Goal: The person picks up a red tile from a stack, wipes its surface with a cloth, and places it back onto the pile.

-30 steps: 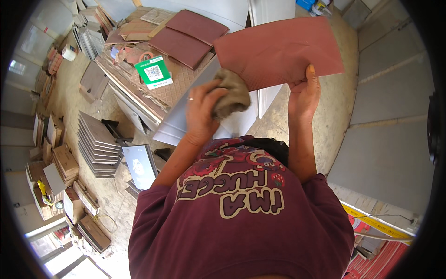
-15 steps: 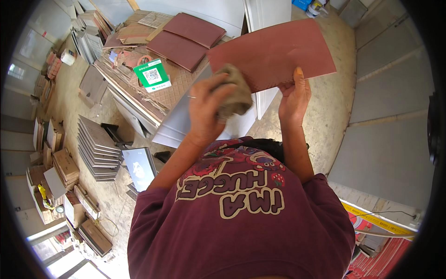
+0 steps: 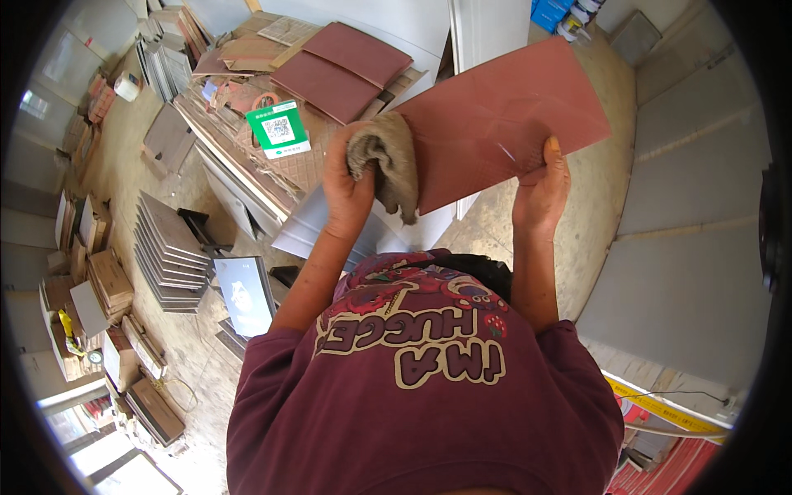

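A flat rectangular red-brown tile [image 3: 495,124] is held up in front of me, tilted, with light glinting off its face. My right hand [image 3: 543,190] grips its near edge, thumb on the top face and the other fingers mostly hidden beneath. A crumpled grey-brown rag [image 3: 389,161] is bunched in my left hand [image 3: 346,186] at the tile's left end. The rag covers part of that edge, and I cannot tell how firmly it presses there.
Two similar red-brown tiles [image 3: 334,74] lie on a cluttered stack, beside a green-and-white code card [image 3: 279,132]. Grey panels [image 3: 173,256] stand in a rack at left, with cardboard boxes [image 3: 107,276] beyond. A grey wall [image 3: 685,272] rises at right.
My left hand and the rag have moved from the tile's near edge to its left end, and the hand has turned. The tile has tilted and shifted slightly right with my right hand.
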The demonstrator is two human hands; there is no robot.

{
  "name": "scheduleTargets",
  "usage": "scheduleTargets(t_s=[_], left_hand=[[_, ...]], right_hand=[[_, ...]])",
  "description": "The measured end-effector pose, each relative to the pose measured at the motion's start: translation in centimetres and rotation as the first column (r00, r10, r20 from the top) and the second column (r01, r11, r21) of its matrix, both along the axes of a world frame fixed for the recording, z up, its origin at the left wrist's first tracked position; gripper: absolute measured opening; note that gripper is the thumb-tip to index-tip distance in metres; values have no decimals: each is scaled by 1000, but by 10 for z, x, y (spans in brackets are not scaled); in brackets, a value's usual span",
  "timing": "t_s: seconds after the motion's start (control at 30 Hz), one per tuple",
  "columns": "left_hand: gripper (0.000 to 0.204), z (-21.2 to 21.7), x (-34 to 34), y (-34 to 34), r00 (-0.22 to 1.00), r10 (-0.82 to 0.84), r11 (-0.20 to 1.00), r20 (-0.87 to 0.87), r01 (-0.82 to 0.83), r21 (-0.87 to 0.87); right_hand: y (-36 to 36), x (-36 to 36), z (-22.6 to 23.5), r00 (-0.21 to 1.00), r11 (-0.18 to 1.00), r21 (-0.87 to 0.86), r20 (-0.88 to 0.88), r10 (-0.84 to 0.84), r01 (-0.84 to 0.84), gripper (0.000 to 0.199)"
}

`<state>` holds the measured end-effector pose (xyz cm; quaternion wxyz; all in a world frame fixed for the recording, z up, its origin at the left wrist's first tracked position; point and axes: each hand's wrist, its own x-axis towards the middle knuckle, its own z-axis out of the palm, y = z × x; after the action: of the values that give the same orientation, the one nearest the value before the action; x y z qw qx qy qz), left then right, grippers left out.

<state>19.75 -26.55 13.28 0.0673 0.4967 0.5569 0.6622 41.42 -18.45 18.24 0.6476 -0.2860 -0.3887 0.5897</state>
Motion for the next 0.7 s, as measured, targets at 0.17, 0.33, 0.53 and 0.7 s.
scheduleTargets(t_s=[0.17,0.33,0.53,0.7], left_hand=[[38,-29,-23,-3,808,-75,997,584,64,39],[29,-16,-23,-12,548,-98,948,831,305,-90],[44,1,-12,-6,89,-252,761,964,633,140],[48,30,-1,-3,251,-202,685,947,727,-46]], right_hand=[[10,13,7,999,999,30,-21,-30,30,41],[16,22,5,996,1000,-8,-88,27,-28,38],[17,10,-2,997,995,-62,-21,75,-76,39],[27,-2,-5,974,959,-174,7,228,-224,42]])
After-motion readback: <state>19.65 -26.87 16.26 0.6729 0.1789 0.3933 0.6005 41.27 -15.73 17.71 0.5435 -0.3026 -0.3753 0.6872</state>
